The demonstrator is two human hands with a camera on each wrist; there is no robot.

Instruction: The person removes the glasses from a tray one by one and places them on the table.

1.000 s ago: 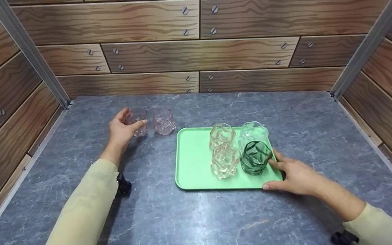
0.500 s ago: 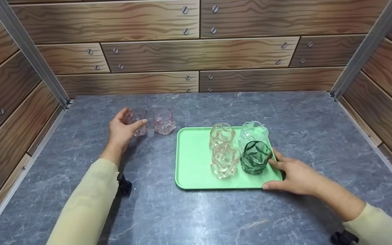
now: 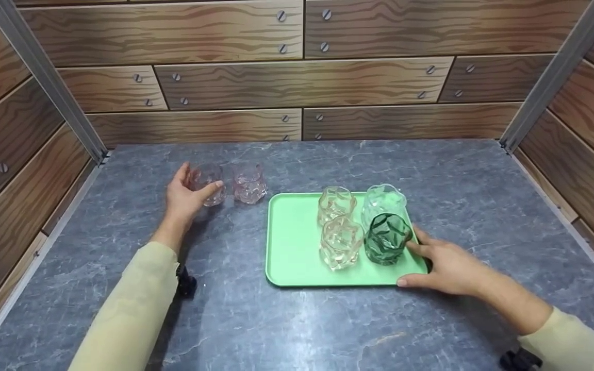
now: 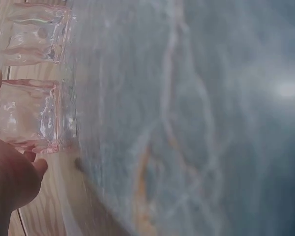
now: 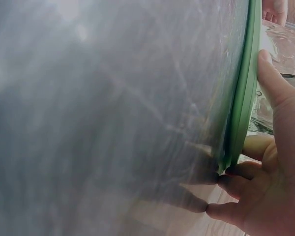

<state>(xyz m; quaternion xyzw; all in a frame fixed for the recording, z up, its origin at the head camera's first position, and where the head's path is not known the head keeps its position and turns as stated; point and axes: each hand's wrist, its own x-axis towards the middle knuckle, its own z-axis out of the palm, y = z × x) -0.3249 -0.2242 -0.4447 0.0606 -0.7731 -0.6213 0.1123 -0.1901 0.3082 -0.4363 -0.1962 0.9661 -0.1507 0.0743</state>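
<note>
My left hand [image 3: 183, 198] curls round a pale pink glass [image 3: 213, 191], thumb at its near side and fingers at its left. That glass stands upright on the table; in the left wrist view its wall [image 4: 25, 115] shows between thumb and fingers. A second pink glass [image 3: 249, 185] stands just to its right. My right hand [image 3: 454, 268] grips the right end of a green tray [image 3: 292, 242], thumb at the near corner. On the tray stand a dark green glass [image 3: 387, 242], a clear glass [image 3: 383, 201] and two pale amber glasses [image 3: 341, 245].
The grey marbled table [image 3: 297, 330] reaches to a wood-patterned back wall [image 3: 297, 82]. Similar side walls [image 3: 23, 180] and metal corner posts [image 3: 49, 87] bound it left and right. Each wrist carries a black camera [image 3: 186, 282].
My left fingertips have shifted very slightly left at the pink glass. The tray, the glasses on it and my right hand look unmoved.
</note>
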